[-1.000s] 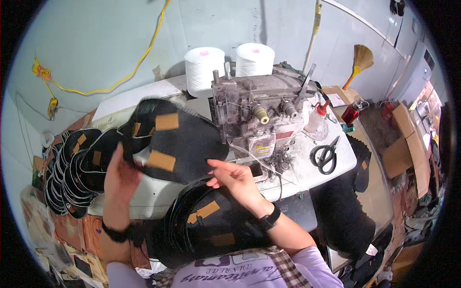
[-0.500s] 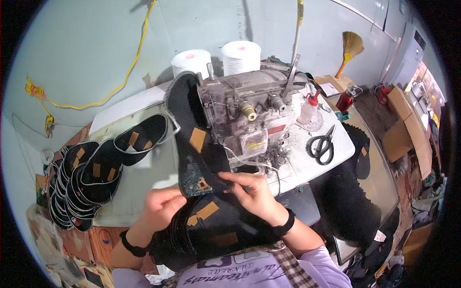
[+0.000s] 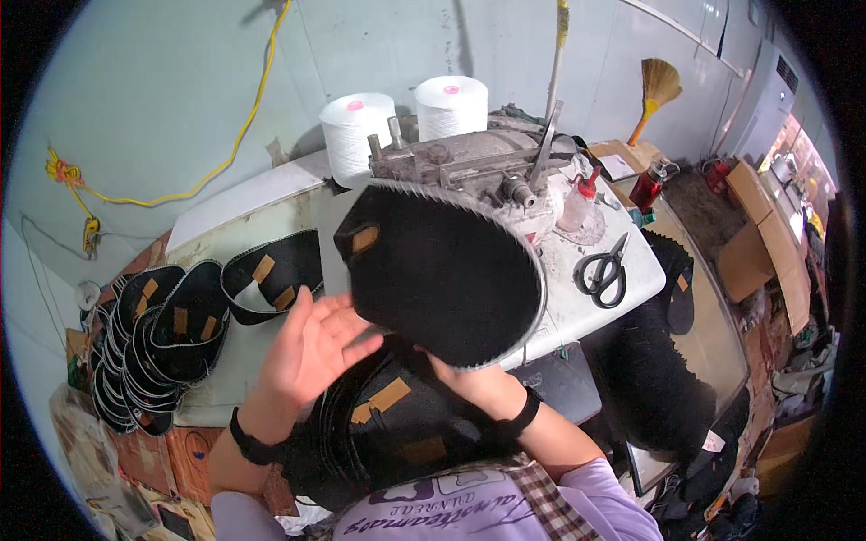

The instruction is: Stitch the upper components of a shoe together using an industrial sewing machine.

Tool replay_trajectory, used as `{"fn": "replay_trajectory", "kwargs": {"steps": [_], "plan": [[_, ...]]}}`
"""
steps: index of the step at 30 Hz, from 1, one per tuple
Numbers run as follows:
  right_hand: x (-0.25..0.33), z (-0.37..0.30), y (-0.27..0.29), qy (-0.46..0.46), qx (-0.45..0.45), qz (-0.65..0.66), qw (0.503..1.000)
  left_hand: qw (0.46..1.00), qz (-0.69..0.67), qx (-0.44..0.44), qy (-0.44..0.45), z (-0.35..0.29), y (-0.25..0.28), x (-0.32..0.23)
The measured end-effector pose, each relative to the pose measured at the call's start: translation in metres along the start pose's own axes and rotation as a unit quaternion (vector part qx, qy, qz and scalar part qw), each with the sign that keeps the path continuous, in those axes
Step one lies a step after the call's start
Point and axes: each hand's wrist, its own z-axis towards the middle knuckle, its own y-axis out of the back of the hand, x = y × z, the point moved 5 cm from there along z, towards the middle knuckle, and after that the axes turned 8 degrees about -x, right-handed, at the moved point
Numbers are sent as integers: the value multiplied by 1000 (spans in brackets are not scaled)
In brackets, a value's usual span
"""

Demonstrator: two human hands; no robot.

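A black felt piece (image 3: pixel 442 270) with a curved, white-stitched edge is held up in front of the dusty sewing machine (image 3: pixel 460 153), hiding much of it. A small tan patch (image 3: pixel 364 239) shows on its left end. My right hand (image 3: pixel 474 379) grips the lower edge, its fingertips partly hidden behind the felt. Just left of the piece, my left hand (image 3: pixel 316 347) is open, palm turned up and fingers spread. Below both hands, a stack of black pieces (image 3: pixel 424 419) with tan patches lies against my lap.
Edged black pieces (image 3: pixel 162 343) overlap in a pile on the left of the table. Scissors (image 3: pixel 603 270) and a red-capped oil bottle (image 3: pixel 579 200) lie right of the machine. Two white thread cones (image 3: pixel 451 108) stand behind it. More black material (image 3: pixel 640 361) hangs at right.
The felt piece has come away from the machine's left side and swung rightward, its broad face now showing. My left hand has let go of it and opened.
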Motion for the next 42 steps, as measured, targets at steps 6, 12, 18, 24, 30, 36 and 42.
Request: {"fn": "replay_trajectory", "kwargs": {"steps": [6,12,18,24,30,36,42], "plan": [[-15,-2,-1,-62,-9,105,993,898,306,-125,-290,23,14,-41],[-12,4,-4,-21,-27,38,999,907,245,-147,-308,40,13,-62],[-8,22,-11,-34,-19,-9,999,915,218,-129,-314,12,22,-97],[-18,30,-6,-47,3,-19,999,872,449,-167,-104,-47,25,-40],[-28,4,-3,-229,-31,172,958,884,435,-84,-148,-28,13,15],[-6,-26,-13,-76,107,60,990,775,431,-186,-422,36,30,-24],[-17,-39,-12,-157,147,120,969,697,509,-386,-326,66,130,-71]]}}
